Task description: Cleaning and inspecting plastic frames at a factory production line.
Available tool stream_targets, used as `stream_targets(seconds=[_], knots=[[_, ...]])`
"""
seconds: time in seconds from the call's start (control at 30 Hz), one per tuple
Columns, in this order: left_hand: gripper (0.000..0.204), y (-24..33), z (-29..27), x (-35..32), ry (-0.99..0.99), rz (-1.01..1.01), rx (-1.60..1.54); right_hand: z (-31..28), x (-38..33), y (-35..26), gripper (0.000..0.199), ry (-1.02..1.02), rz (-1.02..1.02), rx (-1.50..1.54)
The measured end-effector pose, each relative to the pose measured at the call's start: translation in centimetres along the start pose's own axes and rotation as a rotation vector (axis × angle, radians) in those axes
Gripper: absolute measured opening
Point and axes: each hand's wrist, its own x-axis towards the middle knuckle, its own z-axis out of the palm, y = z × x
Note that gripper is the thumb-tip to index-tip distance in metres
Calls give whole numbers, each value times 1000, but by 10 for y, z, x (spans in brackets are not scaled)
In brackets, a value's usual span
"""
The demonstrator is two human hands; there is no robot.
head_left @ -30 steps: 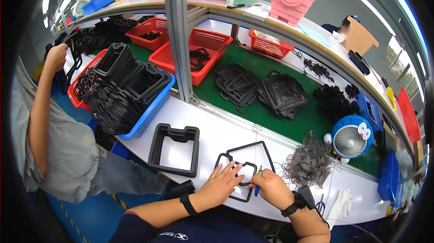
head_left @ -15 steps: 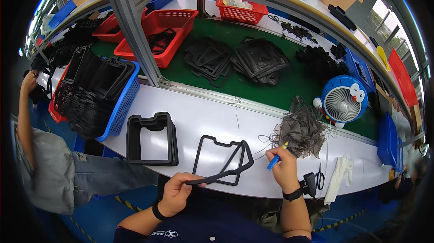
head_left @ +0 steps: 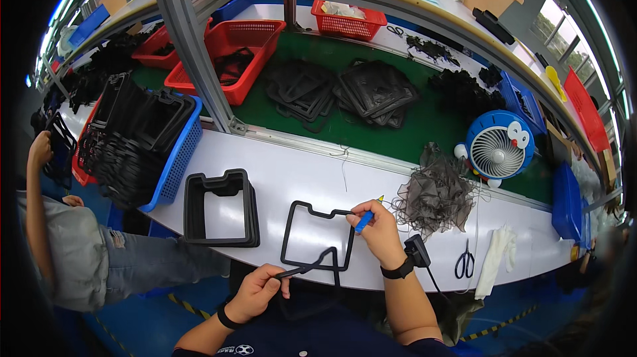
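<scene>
My left hand (head_left: 259, 292) is closed on one side of a black rectangular frame (head_left: 310, 267), which is tilted, its lower part hanging toward me past the table edge. Flat on the table behind it lies another black frame (head_left: 288, 240) with a notch in its far side. My right hand (head_left: 379, 229) grips a slim blue tool (head_left: 364, 220) with a yellow tip pointing up and away. Its fingers are at the lying frame's far right corner; whether they touch it I cannot tell. Left of these stands a neat stack of black frames (head_left: 251, 224).
A heap of dark mesh scraps (head_left: 434, 191), scissors (head_left: 464, 263) and a white glove (head_left: 496, 261) lie to the right. A blue basket (head_left: 180, 151) heaped with frames stands left, beside a co-worker's arm (head_left: 36, 211). A metal post (head_left: 199, 52) and a blue fan (head_left: 499, 146) stand farther back.
My right hand has moved left with the blue tool, to the lying frame's corner. The frame in my left hand has swung down toward me. The co-worker's hand now has a black frame.
</scene>
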Motion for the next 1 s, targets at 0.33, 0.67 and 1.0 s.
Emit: stream_targets(seconds=[0.33,0.67,1.0], knots=[[27,-2,11,9,-269,-49,263,-7,-14,-69,18,12,-167,345],[26,6,0,-1,-223,163,267,13,6,-128,15,-83,-303,523],[22,61,-33,-37,-13,37,198,85,26,-170,15,-342,-247,648]])
